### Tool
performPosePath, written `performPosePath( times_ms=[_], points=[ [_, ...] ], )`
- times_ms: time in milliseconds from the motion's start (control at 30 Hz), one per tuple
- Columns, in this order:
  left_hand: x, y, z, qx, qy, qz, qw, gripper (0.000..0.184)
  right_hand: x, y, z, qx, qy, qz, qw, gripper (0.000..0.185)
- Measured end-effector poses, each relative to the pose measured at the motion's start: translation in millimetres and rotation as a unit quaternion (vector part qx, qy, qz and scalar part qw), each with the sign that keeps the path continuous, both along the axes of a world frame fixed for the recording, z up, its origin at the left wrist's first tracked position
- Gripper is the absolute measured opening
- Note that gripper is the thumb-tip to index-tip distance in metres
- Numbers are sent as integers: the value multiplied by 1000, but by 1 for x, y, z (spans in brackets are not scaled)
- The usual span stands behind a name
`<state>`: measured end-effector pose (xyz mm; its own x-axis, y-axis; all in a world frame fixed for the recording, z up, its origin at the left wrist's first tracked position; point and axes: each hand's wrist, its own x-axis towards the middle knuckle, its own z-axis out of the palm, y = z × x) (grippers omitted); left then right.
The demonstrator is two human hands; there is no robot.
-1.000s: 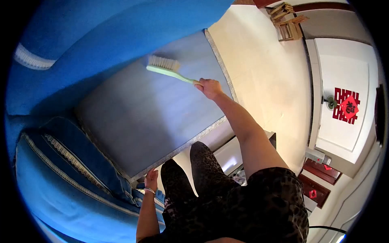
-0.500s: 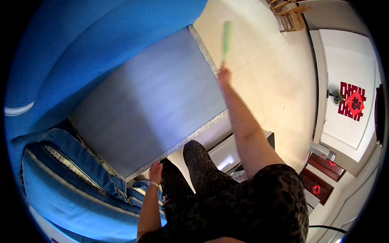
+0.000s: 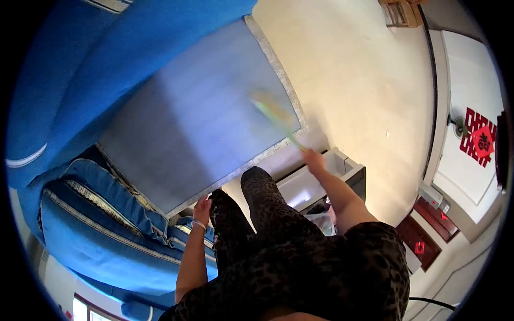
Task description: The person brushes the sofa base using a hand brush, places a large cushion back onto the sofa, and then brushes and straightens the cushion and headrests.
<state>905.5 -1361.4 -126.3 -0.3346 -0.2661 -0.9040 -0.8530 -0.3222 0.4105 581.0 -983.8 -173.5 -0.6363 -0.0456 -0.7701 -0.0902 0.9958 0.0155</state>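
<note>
Slanting pale-green brush (image 3: 273,112), motion-blurred, slim handle (image 3: 295,140) clasped in right hand (image 3: 314,160), left hand (image 3: 201,209), hold unclear.

At far right, light wooden furniture (image 3: 401,13), partly cut off, stands at the edge of a pale floor (image 3: 348,69). A white panel (image 3: 466,80) at right bears a red emblem (image 3: 483,142); reddish-brown panels (image 3: 412,230) sit nearer. Blue upholstery (image 3: 107,241), trimmed white, occupies the near left.
</note>
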Motion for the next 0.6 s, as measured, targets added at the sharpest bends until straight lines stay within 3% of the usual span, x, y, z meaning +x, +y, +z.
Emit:
performPosePath(
  times_ms=[33, 67, 133, 167, 200, 267, 300, 333, 367, 400, 467, 500, 567, 600],
  points=[
    [-8, 0, 3, -5, -13, 5, 1000, 36, 1, 38, 17, -10, 30, -18, 999, 45],
    [16, 11, -24, -14, 36, 25, 999, 36, -8, 26, 52, 83, 50, -77, 992, 43],
    [18, 29, -32, -7, 26, -59, 998, 38, -6, 13, 73, 7, 194, -180, 964, 44],
    [9, 30, -30, -15, 22, -96, 995, 39, -3, 30, 34, -104, 288, -163, 938, 43],
    [-4, 33, -22, -14, 39, -100, 994, 42, -17, -27, 64, -190, 296, -280, 893, 44],
    [-45, 34, 21, 4, 34, -91, 995, 46, -19, -29, -4, -198, 227, -317, 899, 41],
    [-64, 30, 43, 26, 14, -79, 996, 47, -6, -38, -26, -233, 174, -218, 931, 40],
    [-60, 33, 35, -2, 18, -101, 995, 46, 10, -45, -42, -283, 147, -3, 948, 39],
    [-63, 30, 44, -13, 32, -94, 995, 46, 26, -58, -46, -323, 129, 204, 915, 38],
    [-67, 26, 56, -26, 41, -86, 995, 46, 43, -72, -37, -343, 87, 318, 880, 37],
    [-60, 15, 75, -35, 32, -65, 997, 47, 62, -131, 48, -234, -135, 340, 901, 46],
    [-36, 18, 60, -53, 35, -39, 997, 44, 70, -167, 95, -168, -243, 255, 921, 50],
    [-11, 6, 72, -95, 8, 2, 995, 41, 103, -169, 109, -197, -214, 280, 915, 58],
    [-4, -5, 91, -108, 0, 42, 993, 39, 111, -173, 115, -195, -199, 269, 922, 53]
  ],
)
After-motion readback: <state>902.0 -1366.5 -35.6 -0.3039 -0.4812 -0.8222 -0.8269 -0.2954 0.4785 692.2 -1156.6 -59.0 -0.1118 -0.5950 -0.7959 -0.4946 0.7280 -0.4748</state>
